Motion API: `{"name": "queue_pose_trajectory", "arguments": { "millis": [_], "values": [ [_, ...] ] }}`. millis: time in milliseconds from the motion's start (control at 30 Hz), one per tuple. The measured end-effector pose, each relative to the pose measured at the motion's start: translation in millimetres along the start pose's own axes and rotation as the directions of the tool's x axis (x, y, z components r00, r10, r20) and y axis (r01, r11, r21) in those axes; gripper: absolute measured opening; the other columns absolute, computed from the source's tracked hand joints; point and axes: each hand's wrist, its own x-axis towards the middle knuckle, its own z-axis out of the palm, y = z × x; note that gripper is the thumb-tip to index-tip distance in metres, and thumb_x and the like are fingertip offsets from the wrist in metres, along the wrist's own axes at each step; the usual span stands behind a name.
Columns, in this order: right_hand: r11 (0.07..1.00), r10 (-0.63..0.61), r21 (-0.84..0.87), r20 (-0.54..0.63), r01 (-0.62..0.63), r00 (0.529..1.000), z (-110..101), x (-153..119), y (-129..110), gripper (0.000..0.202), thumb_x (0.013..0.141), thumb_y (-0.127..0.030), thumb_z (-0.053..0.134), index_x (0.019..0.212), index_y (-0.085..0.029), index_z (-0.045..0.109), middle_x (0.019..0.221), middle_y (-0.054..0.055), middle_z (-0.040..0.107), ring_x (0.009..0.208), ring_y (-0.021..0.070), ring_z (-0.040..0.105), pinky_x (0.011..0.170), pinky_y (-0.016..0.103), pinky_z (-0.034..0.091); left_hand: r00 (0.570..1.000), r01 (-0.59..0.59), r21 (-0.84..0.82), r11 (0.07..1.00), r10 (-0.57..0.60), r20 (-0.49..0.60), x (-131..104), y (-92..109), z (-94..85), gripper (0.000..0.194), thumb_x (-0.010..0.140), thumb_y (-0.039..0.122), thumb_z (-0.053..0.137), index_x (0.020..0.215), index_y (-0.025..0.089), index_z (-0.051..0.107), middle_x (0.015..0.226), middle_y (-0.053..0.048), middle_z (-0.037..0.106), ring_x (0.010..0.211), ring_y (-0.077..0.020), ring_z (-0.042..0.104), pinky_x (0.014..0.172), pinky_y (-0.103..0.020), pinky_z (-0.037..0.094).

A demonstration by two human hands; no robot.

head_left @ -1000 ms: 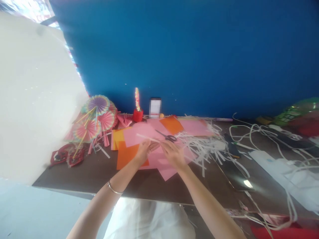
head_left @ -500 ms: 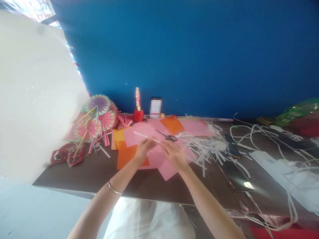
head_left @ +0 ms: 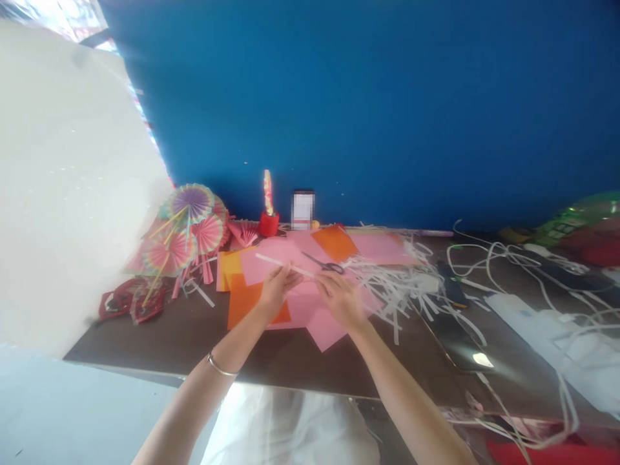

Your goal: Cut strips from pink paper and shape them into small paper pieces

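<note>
A narrow white paper strip (head_left: 268,259) runs between my hands, its free end sticking out to the upper left. My left hand (head_left: 279,286) pinches it near the middle. At its other end, the fingers of my right hand (head_left: 339,297) are closed on it. Both hands are held over overlapping sheets of pink paper (head_left: 324,330) and orange paper (head_left: 245,303). Just beyond my right hand lie dark-handled scissors (head_left: 333,267), blades toward the upper left. A loose heap of white paper strips (head_left: 392,281) spreads to the right of that hand.
Folded paper fans (head_left: 169,248) and red plastic-wrapped items (head_left: 135,300) lie at left. A red pot (head_left: 269,224) holding an upright decoration and a phone (head_left: 303,210) stand against the blue wall. Tangled white cables (head_left: 504,255) and a dark phone-like slab (head_left: 458,342) occupy the right side.
My left hand has shifted slightly left, and the strip's free end has moved up and left with it. The right hand has barely moved.
</note>
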Motion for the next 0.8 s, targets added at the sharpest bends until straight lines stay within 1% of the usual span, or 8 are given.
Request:
{"name": "queue_pose_trajectory", "arguments": {
  "millis": [133,300,467,633,667,733,767,800],
  "values": [
    [1.000,0.012,0.025,-0.030,-0.011,0.999,2.0,-0.7,0.7,0.017,0.086,-0.018,0.049,0.085,-0.020,0.065,0.082,0.004,0.069,0.075,0.0142,0.064,0.068,0.024,0.049,1.000,0.010,-0.027,1.000,-0.010,0.003,1.0,-2.5,-0.5,0.029,0.071,0.033,0.069,0.091,0.014,0.061,0.074,-0.004,0.069,0.072,-0.0152,0.066,0.090,-0.037,0.046],
    [0.999,0.008,0.048,-0.035,-0.006,0.999,3.4,-1.4,-1.1,0.017,0.086,-0.018,0.048,0.086,-0.021,0.065,0.082,0.003,0.069,0.077,0.0145,0.064,0.072,0.026,0.049,0.991,0.088,-0.013,0.996,-0.086,0.104,-0.7,-6.4,2.2,0.042,0.073,0.048,0.062,0.097,0.015,0.059,0.077,-0.009,0.069,0.081,-0.0219,0.067,0.091,-0.042,0.045],
    [0.994,0.063,0.090,-0.038,-0.059,0.997,3.4,-0.2,-4.5,0.014,0.084,-0.020,0.052,0.088,-0.021,0.065,0.082,0.003,0.070,0.076,0.0148,0.064,0.069,0.025,0.049,0.995,-0.014,0.078,0.997,0.006,0.103,-4.1,-6.3,4.4,0.034,0.062,0.025,0.076,0.089,0.013,0.060,0.077,-0.005,0.069,0.076,-0.0171,0.066,0.092,-0.039,0.044],
    [0.977,0.163,0.142,-0.004,-0.161,0.987,5.8,-1.5,-5.4,0.014,0.084,-0.025,0.052,0.084,-0.021,0.066,0.080,0.003,0.069,0.072,0.0146,0.063,0.064,0.024,0.047,0.992,-0.027,0.116,0.993,0.013,0.123,-4.3,-8.3,5.1,0.034,0.063,0.026,0.075,0.091,0.013,0.059,0.078,-0.006,0.068,0.079,-0.0177,0.066,0.090,-0.040,0.046],
    [0.972,0.180,0.151,0.006,-0.179,0.984,6.2,-1.9,-5.2,0.015,0.084,-0.026,0.052,0.082,-0.021,0.066,0.079,0.003,0.069,0.071,0.0145,0.062,0.063,0.024,0.047,0.994,-0.042,0.120,0.992,0.029,0.108,-4.0,-8.4,4.4,0.038,0.064,0.027,0.074,0.095,0.013,0.058,0.083,-0.007,0.068,0.084,-0.0192,0.065,0.090,-0.040,0.045],
    [0.963,0.213,0.169,0.013,-0.212,0.977,6.8,-2.7,-4.5,0.016,0.084,-0.026,0.052,0.079,-0.021,0.066,0.077,0.003,0.068,0.068,0.0142,0.061,0.061,0.024,0.046,0.992,-0.124,0.163,0.979,0.124,0.009,-3.3,-7.0,1.6,0.049,0.066,0.030,0.072,0.110,0.018,0.052,0.100,-0.008,0.066,0.099,-0.0218,0.061,0.094,-0.040,0.043],
    [0.959,0.226,0.175,0.014,-0.225,0.974,6.9,-2.9,-4.2,0.016,0.083,-0.027,0.052,0.078,-0.021,0.066,0.077,0.003,0.068,0.067,0.0141,0.061,0.060,0.024,0.046,0.976,-0.190,0.231,0.954,0.209,-0.060,-3.0,-5.4,-0.6,0.056,0.068,0.031,0.070,0.118,0.021,0.047,0.110,-0.009,0.062,0.108,-0.0224,0.056,0.097,-0.039,0.041],
    [0.955,0.237,0.179,0.013,-0.235,0.971,7.1,-3.1,-3.9,0.016,0.083,-0.026,0.052,0.077,-0.021,0.065,0.076,0.003,0.068,0.066,0.0140,0.060,0.059,0.024,0.045,0.938,-0.270,0.339,0.901,0.325,-0.117,-2.8,-3.2,-3.1,0.062,0.070,0.032,0.068,0.125,0.023,0.041,0.120,-0.009,0.056,0.117,-0.0225,0.050,0.101,-0.039,0.037]
  ]
}}
